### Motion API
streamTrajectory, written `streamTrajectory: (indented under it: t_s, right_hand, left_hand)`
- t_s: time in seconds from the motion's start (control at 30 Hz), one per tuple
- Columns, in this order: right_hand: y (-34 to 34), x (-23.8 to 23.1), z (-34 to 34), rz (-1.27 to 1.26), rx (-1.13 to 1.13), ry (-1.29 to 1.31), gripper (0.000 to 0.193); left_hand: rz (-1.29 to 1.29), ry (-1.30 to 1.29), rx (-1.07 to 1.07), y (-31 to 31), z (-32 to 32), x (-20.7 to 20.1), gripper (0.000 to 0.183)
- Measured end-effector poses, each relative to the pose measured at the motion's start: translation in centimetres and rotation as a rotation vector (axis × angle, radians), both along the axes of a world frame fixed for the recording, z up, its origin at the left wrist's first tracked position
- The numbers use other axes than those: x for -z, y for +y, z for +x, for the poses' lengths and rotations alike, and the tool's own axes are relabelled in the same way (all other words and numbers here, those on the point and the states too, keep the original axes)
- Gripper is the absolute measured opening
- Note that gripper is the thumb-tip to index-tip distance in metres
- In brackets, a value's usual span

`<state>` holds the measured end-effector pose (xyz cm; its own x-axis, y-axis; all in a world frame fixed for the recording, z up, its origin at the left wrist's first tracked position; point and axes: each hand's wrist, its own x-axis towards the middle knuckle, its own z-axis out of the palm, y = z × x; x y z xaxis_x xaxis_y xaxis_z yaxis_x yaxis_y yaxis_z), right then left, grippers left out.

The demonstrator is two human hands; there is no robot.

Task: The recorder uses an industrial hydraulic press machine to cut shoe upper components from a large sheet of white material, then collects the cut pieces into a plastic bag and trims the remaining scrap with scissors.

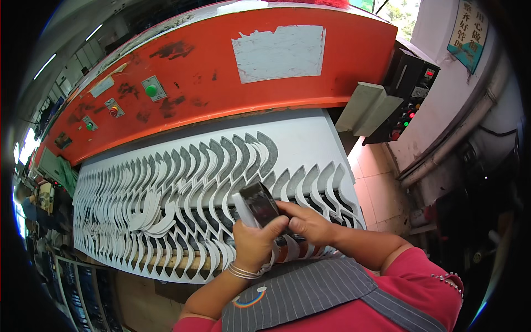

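In front of my body, both hands are on a small stack of cut pieces (260, 203), dark and glossy on one face and whitish along its left edge. My left hand (255, 243) is closed round its lower end, the thumb lying along the side. My right hand (311, 222) grips the right side, its fingers partly hidden. Below the stack lies a large white sheet (310, 130) cut into rows of curved, leaf-like shapes with dark gaps between them. Loose curved white pieces (152, 213) are heaped on the cut rows to the left.
A large orange-red machine (204, 83) spans the far side, with a green button (151, 90) on its front. A black control box (406, 91) with lit buttons stands at the far right. Pipes (448, 144) run along the right wall. Shelving (83, 288) stands at lower left.
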<state>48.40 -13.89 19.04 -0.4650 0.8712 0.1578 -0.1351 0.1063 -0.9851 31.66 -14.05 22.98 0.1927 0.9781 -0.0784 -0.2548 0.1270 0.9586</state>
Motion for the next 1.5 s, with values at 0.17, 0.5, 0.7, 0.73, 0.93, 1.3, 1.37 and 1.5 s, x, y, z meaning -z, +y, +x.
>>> streamTrajectory:
  t_s: [0.17, 0.5, 0.7, 0.73, 0.93, 1.3, 1.37, 1.5]
  right_hand:
    - [-0.4, 0.0, -3.2, 0.309, 0.441, -0.365, 0.071]
    - [2.3, 0.8, -1.7, -0.137, 0.506, 0.211, 0.055]
    - [9.1, 0.1, 9.8, -0.140, 0.770, 0.228, 0.035]
    - [10.3, 0.0, 10.0, -0.135, 0.738, 0.031, 0.036]
    - [15.0, 0.6, 9.6, 0.458, 0.138, -1.063, 0.044]
    - [22.1, 3.8, 7.4, 0.979, -0.146, -1.279, 0.039]
    - [21.8, 3.4, 7.2, 0.981, -0.143, -1.298, 0.045]
    - [20.8, 5.7, 7.7, 0.594, 0.171, -1.149, 0.079]
  left_hand:
    - [0.401, 0.330, -0.234, 1.1, -0.8, 4.7, 0.041]
    - [0.357, 0.211, -0.347, 0.5, -2.5, 2.3, 0.040]
    - [0.519, 0.703, -1.096, 6.2, -20.1, 3.4, 0.041]
    - [0.560, 0.943, -1.041, 7.1, -23.1, 3.3, 0.037]
    - [0.823, 1.748, -0.534, 10.6, -23.2, 3.9, 0.061]
    - [0.692, 1.160, 0.177, 17.0, 0.0, 9.0, 0.059]
    - [0.639, 1.209, 0.237, 17.4, 2.0, 10.5, 0.054]
    - [0.699, 1.093, 0.095, 18.6, 2.6, 13.4, 0.048]
